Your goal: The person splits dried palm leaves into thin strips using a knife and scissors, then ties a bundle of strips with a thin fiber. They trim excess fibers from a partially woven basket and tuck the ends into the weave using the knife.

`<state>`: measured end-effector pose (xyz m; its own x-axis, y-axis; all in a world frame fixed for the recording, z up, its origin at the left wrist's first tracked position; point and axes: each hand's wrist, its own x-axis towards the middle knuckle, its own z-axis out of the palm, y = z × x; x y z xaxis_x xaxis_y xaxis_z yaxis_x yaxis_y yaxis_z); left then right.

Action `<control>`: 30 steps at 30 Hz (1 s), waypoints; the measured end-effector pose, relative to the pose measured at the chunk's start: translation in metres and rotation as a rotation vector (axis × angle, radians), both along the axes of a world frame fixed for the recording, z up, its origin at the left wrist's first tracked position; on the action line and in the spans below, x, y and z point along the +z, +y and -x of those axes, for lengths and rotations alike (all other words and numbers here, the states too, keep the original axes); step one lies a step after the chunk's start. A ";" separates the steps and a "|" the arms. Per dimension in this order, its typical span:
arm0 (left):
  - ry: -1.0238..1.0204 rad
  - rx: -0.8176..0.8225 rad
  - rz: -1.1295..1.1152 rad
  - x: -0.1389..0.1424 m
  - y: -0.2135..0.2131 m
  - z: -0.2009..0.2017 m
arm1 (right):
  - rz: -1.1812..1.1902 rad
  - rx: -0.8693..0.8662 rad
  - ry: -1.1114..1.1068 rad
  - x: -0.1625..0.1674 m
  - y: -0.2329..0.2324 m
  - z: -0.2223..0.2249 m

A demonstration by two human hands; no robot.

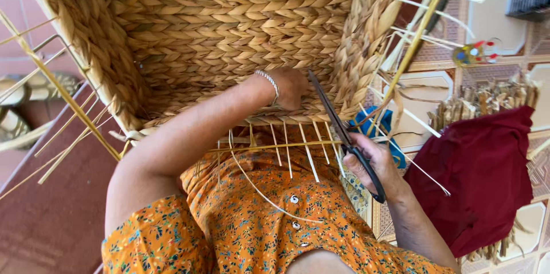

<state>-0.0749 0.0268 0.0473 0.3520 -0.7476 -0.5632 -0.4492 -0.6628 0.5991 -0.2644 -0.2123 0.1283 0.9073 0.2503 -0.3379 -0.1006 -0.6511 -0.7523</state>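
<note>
At twelve o'clock, large tan braided-straw basket with left hand (silver bracelet at wrist) curled inside against its weave, and at four o'clock, right hand gripping black-handled metal scissors, blades closed, pointing to the rim.

place: home craft spot
floor: patterned tiled floor
signs: half-woven basket, loose straw bundle, red cloth
</note>
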 end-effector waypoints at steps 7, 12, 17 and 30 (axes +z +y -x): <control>0.200 0.541 0.660 -0.009 -0.050 -0.061 | -0.203 -0.190 -0.001 -0.022 -0.003 0.012; 0.652 0.651 1.014 -0.031 -0.066 -0.046 | -0.372 -0.326 0.084 -0.018 -0.001 0.020; 0.515 0.667 0.831 -0.029 -0.071 -0.041 | -0.404 -0.456 0.132 0.004 -0.001 0.029; 0.247 0.874 0.825 -0.033 -0.081 -0.045 | -0.610 -0.452 0.343 0.005 -0.006 0.009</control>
<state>-0.0295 -0.0545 0.0140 0.8647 -0.4777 -0.1553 0.1411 -0.0657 0.9878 -0.2736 -0.2184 0.1336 0.8357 0.1158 -0.5369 -0.5423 0.0190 -0.8400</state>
